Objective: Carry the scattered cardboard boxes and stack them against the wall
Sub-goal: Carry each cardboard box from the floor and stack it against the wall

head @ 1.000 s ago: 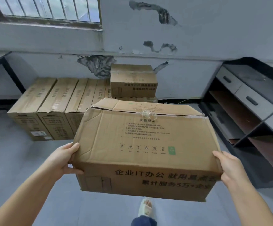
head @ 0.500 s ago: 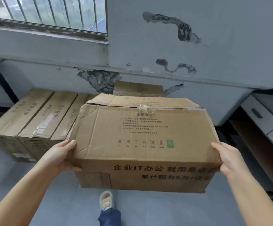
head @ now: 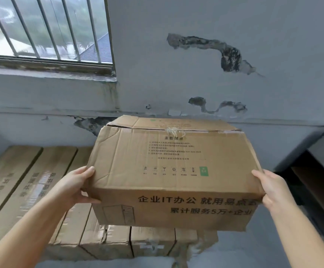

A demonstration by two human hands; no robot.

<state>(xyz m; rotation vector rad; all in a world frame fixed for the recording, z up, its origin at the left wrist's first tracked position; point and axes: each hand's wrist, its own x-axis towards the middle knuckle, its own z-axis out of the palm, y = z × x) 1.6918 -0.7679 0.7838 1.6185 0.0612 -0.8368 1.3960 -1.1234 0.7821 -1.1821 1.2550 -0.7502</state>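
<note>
One cardboard box with black printed characters and a small green square on its top is held in the air between two hands: the left hand grips its left end with the thumb curled over the top edge, and the right hand grips its right end the same way. It hangs just above a row of boxes standing side by side on the floor against the grey wall, at least six of them countable. One barred window sits upper left, and a dark cabinet stands at right.
</note>
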